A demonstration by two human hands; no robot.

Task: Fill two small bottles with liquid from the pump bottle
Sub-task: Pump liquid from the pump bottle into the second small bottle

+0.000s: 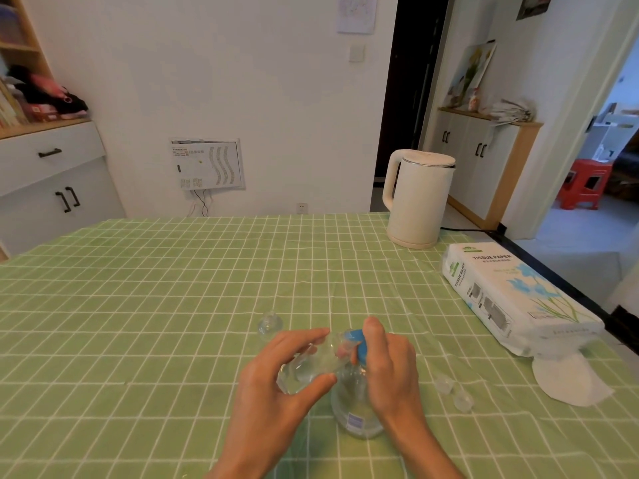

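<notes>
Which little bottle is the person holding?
The small bottle tipped at the blue pump, in the left hand. The other small bottle stands alone on the tablecloth.

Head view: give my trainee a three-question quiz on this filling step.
1. True or false: the small clear plastic bottle in the left hand is tilted at the blue pump head.
2. Which hand is on the pump: A left, B right?
3. Where is the second small clear bottle?

Key: 1 true. 2 B. 3 Standing on the green checked tablecloth, beyond the left hand.
</notes>
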